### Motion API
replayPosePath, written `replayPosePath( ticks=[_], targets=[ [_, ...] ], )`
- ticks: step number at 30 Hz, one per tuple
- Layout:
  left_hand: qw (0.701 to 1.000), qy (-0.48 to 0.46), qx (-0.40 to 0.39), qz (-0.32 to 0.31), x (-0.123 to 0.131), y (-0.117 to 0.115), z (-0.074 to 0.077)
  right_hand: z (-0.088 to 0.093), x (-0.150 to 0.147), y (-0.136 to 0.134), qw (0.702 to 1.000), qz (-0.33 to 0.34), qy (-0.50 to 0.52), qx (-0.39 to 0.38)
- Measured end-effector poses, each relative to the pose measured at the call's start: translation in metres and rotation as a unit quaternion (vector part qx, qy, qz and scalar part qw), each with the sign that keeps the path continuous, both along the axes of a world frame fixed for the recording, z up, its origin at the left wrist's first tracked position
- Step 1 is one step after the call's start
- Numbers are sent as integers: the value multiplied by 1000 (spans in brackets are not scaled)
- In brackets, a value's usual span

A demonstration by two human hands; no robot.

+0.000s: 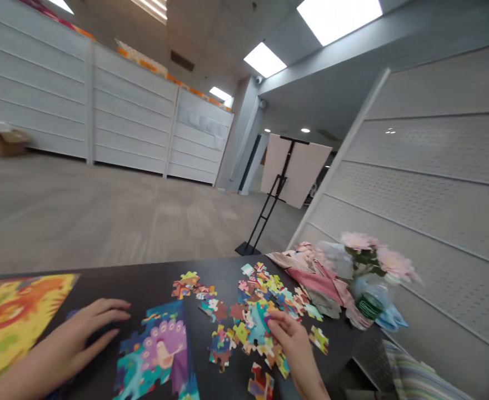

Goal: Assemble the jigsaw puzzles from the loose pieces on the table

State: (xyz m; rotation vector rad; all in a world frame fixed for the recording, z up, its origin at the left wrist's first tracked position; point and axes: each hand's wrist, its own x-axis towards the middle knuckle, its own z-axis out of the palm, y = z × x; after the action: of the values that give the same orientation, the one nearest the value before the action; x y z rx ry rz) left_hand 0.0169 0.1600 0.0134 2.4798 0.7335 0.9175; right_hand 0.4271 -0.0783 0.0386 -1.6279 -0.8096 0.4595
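Observation:
My left hand (96, 328) lies on the dark table with its fingers stretched out. Dark blue shows beneath it, though I cannot tell what that is. Just right of it is a partly joined jigsaw puzzle (155, 355) with a purple, many-eyed shape on teal and blue. My right hand (291, 339) is over a loose heap of puzzle pieces (244, 332), its thumb and fingertips closed at the edge of a teal puzzle piece (258, 323). One reddish puzzle piece (261, 382) lies apart, nearer to me.
A yellow and orange picture sheet (17, 311) covers the table's left end. Pink cloth (323, 280), a bottle with a green label (369, 308) and pink flowers (380, 255) stand at the right. Beyond are an easel (272, 203) and white panels (131, 105).

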Motion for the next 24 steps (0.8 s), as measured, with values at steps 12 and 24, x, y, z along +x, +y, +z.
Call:
replayPosePath(
  ticks=[12,24],
  targets=[
    [939,-107,-315,-90,39,-70,25,-6,-179,80,957,287,13,-45],
    [926,-107,-357,-52,40,-70,24,-24,-130,26,907,284,-310,18]
  ],
)
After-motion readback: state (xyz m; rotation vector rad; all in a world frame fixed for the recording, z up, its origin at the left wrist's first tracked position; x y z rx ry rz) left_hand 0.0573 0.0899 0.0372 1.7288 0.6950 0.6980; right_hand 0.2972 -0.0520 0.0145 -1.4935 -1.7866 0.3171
